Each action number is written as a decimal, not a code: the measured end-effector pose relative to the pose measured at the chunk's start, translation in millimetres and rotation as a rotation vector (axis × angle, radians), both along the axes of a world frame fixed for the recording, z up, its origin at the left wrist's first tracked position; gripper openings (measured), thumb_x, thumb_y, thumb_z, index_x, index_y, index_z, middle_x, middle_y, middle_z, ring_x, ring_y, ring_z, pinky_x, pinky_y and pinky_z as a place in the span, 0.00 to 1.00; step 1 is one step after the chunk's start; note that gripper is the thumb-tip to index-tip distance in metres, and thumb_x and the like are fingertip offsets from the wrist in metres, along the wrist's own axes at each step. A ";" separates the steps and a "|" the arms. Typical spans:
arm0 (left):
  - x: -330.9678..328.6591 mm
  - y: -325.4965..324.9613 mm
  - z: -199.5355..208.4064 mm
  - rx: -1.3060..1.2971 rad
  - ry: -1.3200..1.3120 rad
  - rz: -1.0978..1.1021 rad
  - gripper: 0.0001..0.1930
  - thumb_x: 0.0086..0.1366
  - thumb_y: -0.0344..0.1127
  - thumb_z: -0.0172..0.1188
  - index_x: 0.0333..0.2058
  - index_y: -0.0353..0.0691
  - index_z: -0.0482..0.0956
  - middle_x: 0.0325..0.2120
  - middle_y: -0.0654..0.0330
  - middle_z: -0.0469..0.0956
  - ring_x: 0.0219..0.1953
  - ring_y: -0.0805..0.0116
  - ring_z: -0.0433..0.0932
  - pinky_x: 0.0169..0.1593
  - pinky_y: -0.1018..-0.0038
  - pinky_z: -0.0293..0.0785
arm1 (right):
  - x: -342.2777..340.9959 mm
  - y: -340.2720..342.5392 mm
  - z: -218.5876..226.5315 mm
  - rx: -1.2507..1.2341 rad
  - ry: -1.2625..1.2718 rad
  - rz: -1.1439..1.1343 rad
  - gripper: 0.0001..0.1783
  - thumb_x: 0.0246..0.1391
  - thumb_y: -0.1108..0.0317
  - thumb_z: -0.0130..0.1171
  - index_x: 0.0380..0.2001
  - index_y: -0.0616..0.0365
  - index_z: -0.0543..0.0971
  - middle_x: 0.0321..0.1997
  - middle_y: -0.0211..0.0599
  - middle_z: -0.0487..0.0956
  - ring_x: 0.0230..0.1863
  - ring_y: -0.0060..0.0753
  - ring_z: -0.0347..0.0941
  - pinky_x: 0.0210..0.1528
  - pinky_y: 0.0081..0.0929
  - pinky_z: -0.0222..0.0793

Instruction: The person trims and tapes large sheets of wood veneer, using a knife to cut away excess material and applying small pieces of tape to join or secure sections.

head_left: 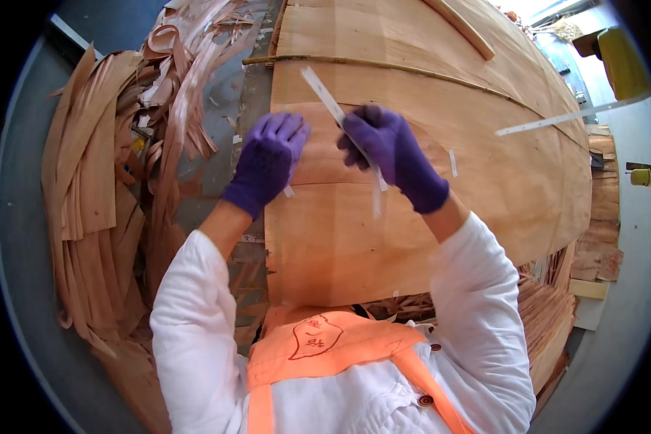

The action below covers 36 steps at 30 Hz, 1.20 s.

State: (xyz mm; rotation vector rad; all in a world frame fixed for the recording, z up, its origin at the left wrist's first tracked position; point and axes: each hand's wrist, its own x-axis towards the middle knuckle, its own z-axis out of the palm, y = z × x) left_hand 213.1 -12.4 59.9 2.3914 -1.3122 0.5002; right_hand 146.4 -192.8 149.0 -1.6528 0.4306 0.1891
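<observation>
**Gloved hands taping a seam in thin wood veneer**

Seen from above, a person in a white jacket and orange apron [325,351] leans over a wide stack of pale veneer [427,231] that fills the centre and right of the frame. Both hands wear purple gloves.

The left hand [267,160] lies left of centre, fingers spread flat and open, pressing the sheet beside a seam [340,183] that runs across the middle of the frame. It grips nothing.

The right hand [392,153], just right of centre, has its fingers curled shut around a narrow white tape strip [324,94]. The strip rises from the hand toward the upper middle of the frame, and its lower end [377,197] hangs onto the wood below the hand, at the seam. A second short piece of tape [453,163] is already stuck a little to the right.

A heap of veneer offcuts [116,173] curls along the left edge (long, ragged ribbons). A thin stick [383,66] lies across the sheets above the hands, and a pale ruler [571,116] juts in at the upper right.

Judging from this, the loose strip could twist or stick to the glove before it lands, since most of it waves free. If the flat hand eases off, the two sheets may drift apart and the tape would bridge a gap. Pressing hard could also split such thin wood along its grain.
</observation>
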 end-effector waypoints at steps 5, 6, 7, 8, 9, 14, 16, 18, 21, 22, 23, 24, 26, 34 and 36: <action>18.7 -9.9 -21.8 -0.082 0.067 0.018 0.15 0.50 0.29 0.56 0.39 0.37 0.75 0.41 0.55 0.73 0.46 0.59 0.72 0.51 0.65 0.67 | 58.3 -0.8 -53.9 0.189 0.018 -0.019 0.15 0.58 0.60 0.53 0.36 0.64 0.74 0.27 0.37 0.78 0.23 0.22 0.74 0.23 0.17 0.69; 19.5 -11.2 -22.4 -0.095 0.088 0.019 0.15 0.51 0.29 0.56 0.40 0.38 0.74 0.41 0.55 0.73 0.46 0.58 0.72 0.51 0.64 0.67 | 55.5 -8.9 -72.1 0.013 -0.131 0.138 0.15 0.58 0.61 0.53 0.36 0.65 0.75 0.28 0.37 0.78 0.24 0.23 0.74 0.24 0.18 0.69; 20.3 -12.2 -23.3 -0.109 0.110 0.022 0.15 0.51 0.29 0.56 0.40 0.38 0.74 0.40 0.56 0.73 0.46 0.58 0.72 0.50 0.64 0.67 | 51.1 -16.9 -84.7 -0.166 -0.278 0.298 0.15 0.58 0.62 0.53 0.36 0.65 0.75 0.28 0.37 0.78 0.24 0.23 0.74 0.24 0.18 0.70; 21.1 -14.0 -23.9 -0.123 0.130 0.024 0.15 0.51 0.29 0.56 0.40 0.38 0.74 0.40 0.56 0.73 0.46 0.57 0.72 0.50 0.64 0.68 | 48.4 -25.0 -96.8 -0.348 -0.425 0.455 0.14 0.57 0.63 0.53 0.36 0.66 0.75 0.28 0.37 0.78 0.24 0.23 0.75 0.25 0.19 0.71; 22.3 -10.5 -28.5 -0.147 0.181 0.065 0.16 0.51 0.29 0.56 0.41 0.38 0.73 0.41 0.56 0.73 0.46 0.57 0.72 0.50 0.63 0.68 | 43.1 -12.8 -90.4 -0.066 -0.184 0.270 0.13 0.57 0.65 0.53 0.35 0.67 0.76 0.29 0.37 0.79 0.26 0.24 0.75 0.28 0.19 0.72; 28.8 -20.0 -19.7 -0.156 0.252 0.094 0.23 0.52 0.29 0.54 0.50 0.39 0.71 0.50 0.56 0.72 0.47 0.55 0.72 0.51 0.64 0.68 | 31.3 1.0 -82.1 0.293 0.042 -0.031 0.13 0.57 0.67 0.52 0.35 0.69 0.76 0.29 0.39 0.79 0.26 0.25 0.75 0.29 0.19 0.72; 33.9 -22.0 -19.5 0.055 0.197 0.102 0.25 0.52 0.30 0.53 0.52 0.40 0.70 0.52 0.56 0.71 0.47 0.57 0.72 0.51 0.64 0.68 | 28.9 3.3 -80.3 0.322 0.038 -0.024 0.13 0.56 0.67 0.53 0.34 0.69 0.76 0.29 0.39 0.79 0.26 0.25 0.75 0.29 0.19 0.72; 38.4 -21.9 -18.8 0.201 0.145 0.107 0.25 0.53 0.32 0.52 0.53 0.41 0.70 0.54 0.58 0.69 0.47 0.59 0.71 0.50 0.65 0.68 | 25.6 3.7 -77.3 0.350 0.073 -0.017 0.13 0.56 0.67 0.53 0.34 0.70 0.76 0.29 0.40 0.79 0.26 0.26 0.75 0.29 0.20 0.72; 39.1 -20.5 -15.6 0.299 0.113 0.110 0.26 0.53 0.33 0.51 0.54 0.42 0.70 0.56 0.59 0.68 0.48 0.61 0.71 0.49 0.65 0.68 | 17.7 -3.6 -66.8 0.206 0.112 0.036 0.13 0.56 0.67 0.52 0.32 0.69 0.76 0.25 0.39 0.78 0.22 0.26 0.75 0.25 0.21 0.72; 37.9 -20.2 -13.8 0.316 0.127 0.112 0.27 0.52 0.33 0.51 0.54 0.42 0.70 0.55 0.59 0.69 0.48 0.61 0.71 0.50 0.65 0.68 | 15.3 -5.0 -59.7 0.150 0.136 0.057 0.12 0.56 0.67 0.52 0.32 0.69 0.76 0.24 0.39 0.78 0.21 0.27 0.74 0.24 0.22 0.71; 37.8 -19.9 -12.6 0.333 0.140 0.114 0.28 0.51 0.32 0.51 0.54 0.42 0.69 0.55 0.58 0.69 0.49 0.60 0.70 0.50 0.65 0.68 | 13.2 -6.6 -54.2 0.063 0.128 0.051 0.11 0.55 0.68 0.52 0.31 0.68 0.76 0.23 0.41 0.78 0.20 0.29 0.74 0.24 0.24 0.72; 37.6 -20.7 -11.0 0.333 0.137 0.104 0.28 0.51 0.32 0.51 0.54 0.42 0.69 0.55 0.58 0.69 0.49 0.60 0.70 0.51 0.65 0.67 | 9.0 -9.1 -48.1 -0.024 0.120 0.044 0.10 0.54 0.70 0.53 0.29 0.68 0.76 0.22 0.42 0.78 0.19 0.31 0.75 0.24 0.26 0.72; 38.1 -21.2 -9.5 0.332 0.131 0.088 0.28 0.51 0.32 0.51 0.55 0.42 0.69 0.55 0.58 0.69 0.49 0.60 0.70 0.51 0.65 0.67 | 8.7 -18.7 -47.5 -0.253 0.083 0.113 0.09 0.53 0.70 0.53 0.27 0.66 0.77 0.20 0.43 0.78 0.17 0.34 0.75 0.25 0.29 0.72; 41.0 -18.4 -7.3 0.325 0.047 0.058 0.25 0.51 0.34 0.54 0.51 0.42 0.72 0.53 0.60 0.70 0.48 0.60 0.70 0.49 0.64 0.68 | 1.2 -84.7 -38.8 -0.262 0.082 0.010 0.10 0.55 0.68 0.53 0.29 0.66 0.75 0.22 0.39 0.77 0.19 0.24 0.72 0.20 0.23 0.69; 39.5 -27.5 6.1 0.334 0.060 0.043 0.24 0.51 0.34 0.55 0.50 0.41 0.73 0.52 0.58 0.71 0.48 0.59 0.70 0.50 0.63 0.67 | -18.0 -106.2 -55.6 -0.021 0.013 -0.293 0.11 0.54 0.68 0.54 0.28 0.67 0.77 0.22 0.39 0.78 0.20 0.26 0.74 0.22 0.24 0.70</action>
